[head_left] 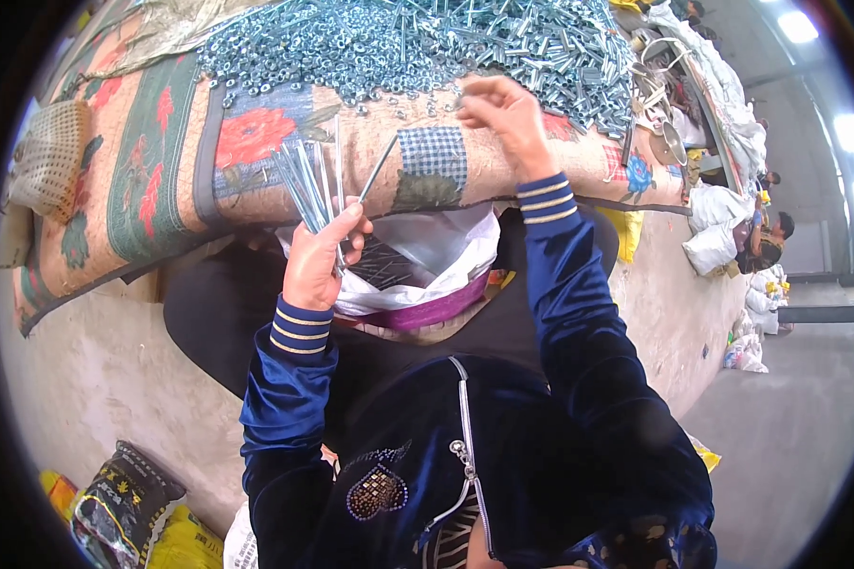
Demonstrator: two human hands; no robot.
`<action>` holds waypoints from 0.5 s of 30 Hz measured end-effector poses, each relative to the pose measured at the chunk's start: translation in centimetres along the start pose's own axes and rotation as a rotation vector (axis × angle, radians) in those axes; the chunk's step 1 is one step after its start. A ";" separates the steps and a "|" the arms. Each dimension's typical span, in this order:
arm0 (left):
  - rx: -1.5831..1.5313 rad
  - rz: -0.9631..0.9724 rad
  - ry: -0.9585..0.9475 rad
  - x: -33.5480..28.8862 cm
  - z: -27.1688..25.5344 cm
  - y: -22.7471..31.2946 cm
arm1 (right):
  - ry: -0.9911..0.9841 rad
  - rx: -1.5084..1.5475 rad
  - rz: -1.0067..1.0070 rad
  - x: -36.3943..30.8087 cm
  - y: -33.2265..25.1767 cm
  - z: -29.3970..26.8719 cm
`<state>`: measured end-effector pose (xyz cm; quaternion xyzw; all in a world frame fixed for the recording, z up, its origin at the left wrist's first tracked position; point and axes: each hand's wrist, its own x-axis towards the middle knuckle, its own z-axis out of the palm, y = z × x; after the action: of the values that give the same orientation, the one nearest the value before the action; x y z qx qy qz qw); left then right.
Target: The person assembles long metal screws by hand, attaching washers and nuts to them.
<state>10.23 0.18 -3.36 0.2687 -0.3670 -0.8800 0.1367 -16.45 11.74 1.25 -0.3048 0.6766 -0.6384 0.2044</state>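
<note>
My left hand [321, 261] is closed round a bundle of thin metal rods [302, 185] that fan upward out of the fist. One rod leans apart from the rest, off to the right. Over the near edge of a heap of small metal nuts [294, 47], my right hand [510, 119] is raised with thumb and fingers drawn together. Whatever sits between those fingertips, if anything, is too small to make out. Below the left hand, an open white sack with a purple band [427, 308] holds dark, thin rods.
A patterned quilt [351, 152] covers the work surface under the nuts. Short metal tubes [579, 57] are heaped at its far right. White sacks [716, 228] and other people are at the right. A black bag [123, 503] and yellow bags lie on the floor at lower left.
</note>
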 end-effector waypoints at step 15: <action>0.005 0.001 0.036 0.0 0.0 0.0 | -0.061 0.103 0.037 -3.1 -0.6 6.6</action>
<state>10.25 0.18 -3.36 0.2847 -0.3668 -0.8741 0.1429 -9.72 8.99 0.83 -0.3006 0.6418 -0.6589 0.2521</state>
